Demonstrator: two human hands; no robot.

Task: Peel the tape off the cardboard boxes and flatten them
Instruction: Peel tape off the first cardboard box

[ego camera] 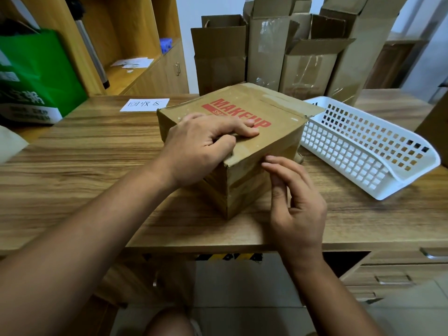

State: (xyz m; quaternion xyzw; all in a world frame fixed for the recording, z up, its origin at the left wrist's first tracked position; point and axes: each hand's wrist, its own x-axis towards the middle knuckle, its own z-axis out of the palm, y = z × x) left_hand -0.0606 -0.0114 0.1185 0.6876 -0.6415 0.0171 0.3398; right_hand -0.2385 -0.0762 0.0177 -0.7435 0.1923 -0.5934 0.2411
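Note:
A closed brown cardboard box (274, 132) with red "MAKEUP" lettering stands on the wooden desk (84, 151), one corner pointing at me. Clear tape (244, 187) wraps its near side faces and runs along the top seam. My left hand (203, 146) lies on the box's top near the front corner, thumb and fingers closed on the edge of the top flap. My right hand (293, 197) is at the box's right side face, fingers apart, fingertips touching the taped upper edge and holding nothing.
A white perforated plastic basket (363, 146) lies right of the box. Several opened cardboard boxes (269, 52) stand along the desk's back. A white paper label (144, 105) lies at the back left, a green bag (36, 76) far left, drawers (397, 270) under the desk at right.

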